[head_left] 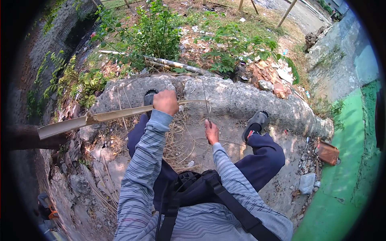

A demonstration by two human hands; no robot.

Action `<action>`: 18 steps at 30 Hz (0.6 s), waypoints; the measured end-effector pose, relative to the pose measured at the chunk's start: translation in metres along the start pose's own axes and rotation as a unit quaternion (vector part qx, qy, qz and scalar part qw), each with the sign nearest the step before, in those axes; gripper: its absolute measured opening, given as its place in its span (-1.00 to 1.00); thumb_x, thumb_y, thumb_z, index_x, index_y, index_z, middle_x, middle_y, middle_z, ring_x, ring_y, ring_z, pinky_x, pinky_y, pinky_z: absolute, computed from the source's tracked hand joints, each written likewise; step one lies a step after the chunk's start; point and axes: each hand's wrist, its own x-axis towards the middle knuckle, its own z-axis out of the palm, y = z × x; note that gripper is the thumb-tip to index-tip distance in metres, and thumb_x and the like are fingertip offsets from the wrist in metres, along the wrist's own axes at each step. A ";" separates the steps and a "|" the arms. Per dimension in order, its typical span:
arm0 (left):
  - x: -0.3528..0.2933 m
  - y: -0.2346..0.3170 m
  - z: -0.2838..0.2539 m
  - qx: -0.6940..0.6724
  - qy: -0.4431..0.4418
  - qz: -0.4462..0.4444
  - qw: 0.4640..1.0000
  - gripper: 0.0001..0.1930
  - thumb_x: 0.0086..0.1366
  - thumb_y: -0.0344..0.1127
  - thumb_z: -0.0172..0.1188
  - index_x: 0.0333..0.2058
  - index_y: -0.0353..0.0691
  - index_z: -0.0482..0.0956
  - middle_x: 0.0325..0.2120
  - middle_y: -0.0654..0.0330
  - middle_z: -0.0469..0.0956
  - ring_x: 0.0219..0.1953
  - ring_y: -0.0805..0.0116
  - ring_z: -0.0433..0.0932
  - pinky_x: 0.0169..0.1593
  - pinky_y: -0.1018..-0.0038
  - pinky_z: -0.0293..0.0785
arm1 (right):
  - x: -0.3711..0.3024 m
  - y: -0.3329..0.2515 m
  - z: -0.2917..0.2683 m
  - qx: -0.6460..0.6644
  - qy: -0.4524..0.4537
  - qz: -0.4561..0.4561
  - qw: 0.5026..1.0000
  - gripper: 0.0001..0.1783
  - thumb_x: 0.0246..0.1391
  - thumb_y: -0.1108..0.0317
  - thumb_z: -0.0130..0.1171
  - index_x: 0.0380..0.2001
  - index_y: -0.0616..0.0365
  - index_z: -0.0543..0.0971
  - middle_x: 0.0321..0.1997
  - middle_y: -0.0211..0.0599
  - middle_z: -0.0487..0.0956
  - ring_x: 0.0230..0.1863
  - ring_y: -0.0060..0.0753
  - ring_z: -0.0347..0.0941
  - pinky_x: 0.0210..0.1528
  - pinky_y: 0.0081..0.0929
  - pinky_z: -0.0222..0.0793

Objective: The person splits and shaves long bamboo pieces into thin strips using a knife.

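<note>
My left hand [165, 103] is closed in a fist around a long split bamboo strip [120, 114]. The strip's wide, pale end reaches far out to the left, with a joint partway along. Past my fist it thins to a narrow tip that crosses the blade of a knife [205, 94]. My right hand [212, 132] grips the knife by its handle, mostly hidden in my fingers. The long, thin blade points away from me, over a low stone ledge [245, 94]. Whether blade and strip touch, I cannot tell.
Dry bamboo shavings [181, 140] litter the ground between my legs. Beyond the ledge lie bamboo poles [181, 66], leafy plants [159, 36] and broken bricks [267, 76]. A green wall [341, 136] stands at right, near a reddish-brown block [328, 153].
</note>
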 end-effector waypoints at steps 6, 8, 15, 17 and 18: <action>-0.006 0.000 -0.005 -0.013 -0.008 0.022 1.000 -0.81 -0.05 -0.34 0.27 -0.44 -0.30 0.70 -0.40 -0.11 0.67 -0.31 -0.06 0.69 -0.19 0.17 0.64 | -0.007 0.023 -0.002 -0.046 -0.009 0.086 0.995 -0.42 0.27 -0.18 0.03 -0.51 0.17 0.45 -0.72 -0.39 0.39 -0.76 -0.55 0.31 -0.70 -0.47 0.19; -0.005 0.008 -0.005 -0.022 0.004 0.029 0.999 -0.82 -0.05 -0.35 0.27 -0.45 -0.30 0.69 -0.41 -0.11 0.66 -0.32 -0.06 0.69 -0.19 0.17 0.64 | -0.005 0.030 -0.010 -0.064 0.012 0.063 0.996 -0.42 0.27 -0.19 0.03 -0.50 0.16 0.45 -0.72 -0.40 0.38 -0.76 -0.55 0.31 -0.70 -0.47 0.18; -0.003 0.001 -0.004 -0.007 0.013 0.036 0.999 -0.82 -0.07 -0.32 0.33 -0.45 -0.25 0.73 -0.43 -0.03 0.68 -0.34 0.02 0.70 -0.24 0.24 0.64 | -0.012 -0.009 -0.005 0.394 -0.185 0.279 0.856 -0.41 0.22 -0.35 -0.02 -0.30 0.02 0.35 -0.69 -0.58 0.19 -0.77 -0.66 0.07 -0.69 -0.62 0.03; -0.005 0.005 -0.009 -0.015 0.011 0.051 0.999 -0.82 -0.06 -0.32 0.32 -0.45 -0.25 0.73 -0.42 -0.04 0.68 -0.34 0.02 0.70 -0.24 0.24 0.64 | -0.010 -0.007 -0.013 0.406 -0.177 0.284 0.850 -0.41 0.23 -0.34 -0.02 -0.33 0.03 0.35 -0.71 -0.56 0.20 -0.78 -0.66 0.07 -0.71 -0.60 0.01; -0.006 0.009 -0.013 -0.038 -0.003 0.058 0.998 -0.80 -0.06 -0.33 0.28 -0.44 -0.30 0.70 -0.40 -0.10 0.66 -0.31 -0.04 0.69 -0.21 0.19 0.63 | -0.009 -0.006 -0.015 0.406 -0.176 0.283 0.851 -0.41 0.23 -0.34 -0.02 -0.33 0.03 0.35 -0.71 -0.56 0.20 -0.78 -0.66 0.07 -0.71 -0.60 0.01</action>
